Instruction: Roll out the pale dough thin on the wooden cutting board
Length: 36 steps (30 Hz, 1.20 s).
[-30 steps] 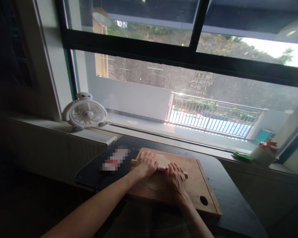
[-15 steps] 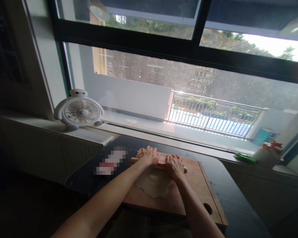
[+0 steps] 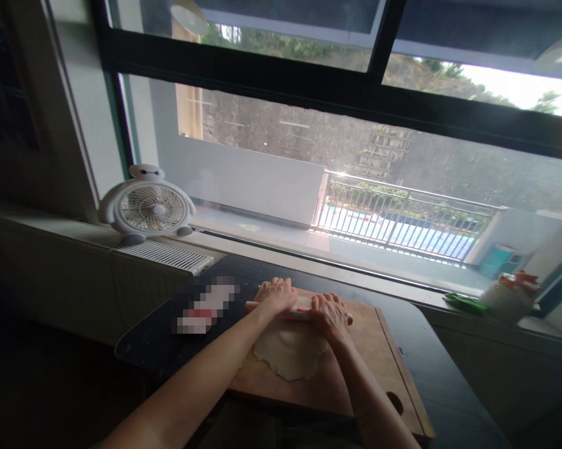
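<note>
A wooden rolling pin with a white and red label lies crosswise on a flat sheet of dough. My left hand is closed over the pin's left part, and my right hand grips its right part. Both pin ends stick out past my hands. The pale dough has an uneven edge and spreads toward me from under the pin; a little of it shows beyond the pin. Beneath it is a wooden cutting board with a groove and an oval hole at the near right.
The board rests on a dark table below a window. A blurred-out packet lies on the table's left. A white fan stands on the radiator. On the sill at right are a green item and a pale bag-like object.
The rolling pin has turned, so its red label now shows as a thinner mark on white. My left hand has shifted slightly left. The view has moved a little.
</note>
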{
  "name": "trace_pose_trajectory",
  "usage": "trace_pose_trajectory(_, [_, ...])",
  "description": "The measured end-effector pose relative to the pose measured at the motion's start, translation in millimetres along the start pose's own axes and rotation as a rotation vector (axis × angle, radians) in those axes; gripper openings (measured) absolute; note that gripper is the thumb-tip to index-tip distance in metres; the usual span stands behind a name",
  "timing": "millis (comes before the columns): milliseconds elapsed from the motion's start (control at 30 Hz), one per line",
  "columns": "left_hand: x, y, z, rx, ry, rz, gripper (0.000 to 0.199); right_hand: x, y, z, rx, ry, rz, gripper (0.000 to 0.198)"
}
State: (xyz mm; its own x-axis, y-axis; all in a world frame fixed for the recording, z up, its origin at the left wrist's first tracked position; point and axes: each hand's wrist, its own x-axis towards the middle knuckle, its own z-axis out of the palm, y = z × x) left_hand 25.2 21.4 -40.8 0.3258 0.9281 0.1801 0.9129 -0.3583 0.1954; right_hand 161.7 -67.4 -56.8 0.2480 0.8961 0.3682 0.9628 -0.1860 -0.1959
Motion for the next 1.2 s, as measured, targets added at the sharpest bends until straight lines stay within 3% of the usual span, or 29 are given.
trace_pose_trajectory(167, [-27,0,-11,-0.027,0.036,0.046,0.031,-37,-5,-6,-0.029,0.111,-0.02,0.038])
trace_pose_trajectory(300, [-44,-3,-11,-0.041,0.061,0.093,0.031,-42,-11,-4,-0.035,0.156,-0.061,0.038])
trace_pose_trajectory(500, [-46,-13,-2,0.019,0.197,0.151,0.037,-9,-24,7,-0.007,0.081,-0.072,0.037])
trace_pose_trajectory(767, [-10,-38,4,-0.017,0.054,-0.01,0.038,53,-36,29,0.0,-0.03,-0.072,0.033])
trace_pose_trajectory(933, [9,-50,10,-0.025,0.029,-0.064,0.036,79,-46,38,-0.01,-0.075,-0.06,0.035])
trace_pose_trajectory(1067, [7,-49,12,-0.029,0.029,-0.055,0.037,68,-44,32,-0.029,-0.074,-0.086,0.036])
trace_pose_trajectory(1200, [-6,-39,10,-0.035,0.017,0.0,0.039,30,-34,14,-0.044,-0.05,-0.14,0.036])
